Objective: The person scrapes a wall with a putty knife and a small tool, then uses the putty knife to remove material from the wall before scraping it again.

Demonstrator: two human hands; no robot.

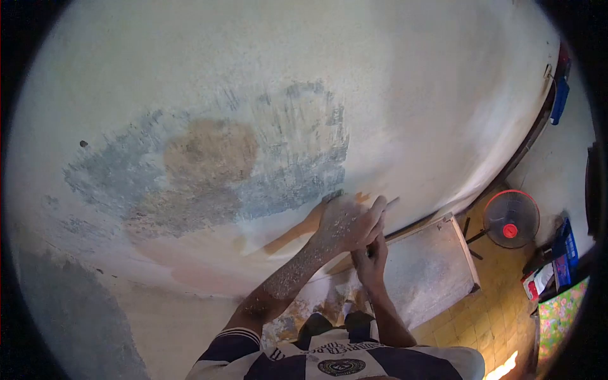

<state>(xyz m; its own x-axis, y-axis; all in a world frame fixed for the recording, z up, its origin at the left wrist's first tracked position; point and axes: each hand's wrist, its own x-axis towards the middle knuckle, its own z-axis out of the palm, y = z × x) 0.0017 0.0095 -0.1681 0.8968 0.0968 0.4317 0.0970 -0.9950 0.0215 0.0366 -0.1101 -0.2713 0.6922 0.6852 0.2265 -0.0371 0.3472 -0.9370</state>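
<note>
A pale wall (pixel 405 107) fills most of the head view, with a rough grey-blue scraped patch (pixel 285 152) left of centre. Against the wall, at the lower right end of that patch, is my left hand (pixel 348 221), dusted with white flecks like its forearm. Its fingers are bent round something I cannot make out; a thin pale tip sticks out to the right. Just below it, my right hand (pixel 370 256) is close to the left one, fingers curled, what it holds hidden.
A framed board (pixel 430 269) leans low beside my right arm. Further right are a red-rimmed fan (pixel 512 218), a blue box (pixel 565 244) and a flowered cloth (pixel 562 323). Yellow floor tiles (pixel 491 294) show below the fan.
</note>
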